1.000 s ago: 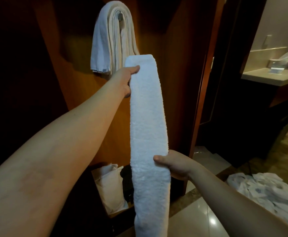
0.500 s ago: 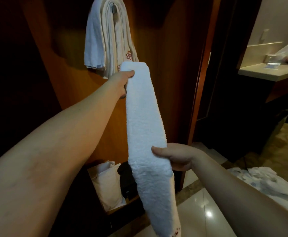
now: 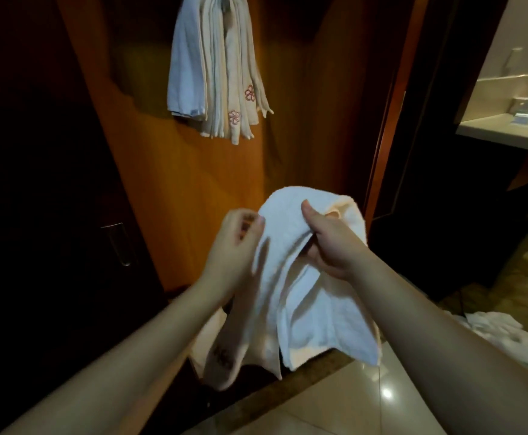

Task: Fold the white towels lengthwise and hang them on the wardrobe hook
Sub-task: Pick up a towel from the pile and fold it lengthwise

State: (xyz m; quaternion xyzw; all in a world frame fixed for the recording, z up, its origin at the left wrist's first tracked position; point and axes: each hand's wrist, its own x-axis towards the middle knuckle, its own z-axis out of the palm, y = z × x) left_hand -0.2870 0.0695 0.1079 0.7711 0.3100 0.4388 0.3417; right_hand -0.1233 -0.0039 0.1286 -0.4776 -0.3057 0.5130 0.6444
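A white towel (image 3: 300, 296), folded into a narrow strip, is doubled over my right hand (image 3: 331, 246), which grips it at the bend with the thumb on top. Both ends hang down toward the floor. My left hand (image 3: 234, 246) is blurred at the towel's left edge, its fingers touching the cloth; whether it grips is unclear. Above, several folded white towels (image 3: 215, 67) with pink flower embroidery hang from the wardrobe hook (image 3: 225, 3) on the wooden panel.
A dark wardrobe door with a metal handle (image 3: 120, 243) stands at the left. A pile of white linen (image 3: 501, 337) lies on the tiled floor at the right. A counter (image 3: 507, 130) shows at the far right. A white bag sits behind the hanging towel ends.
The towel was stretched tall between both hands; now its top end has come down and it drapes doubled over my right hand. My left hand dropped to the towel's left edge.
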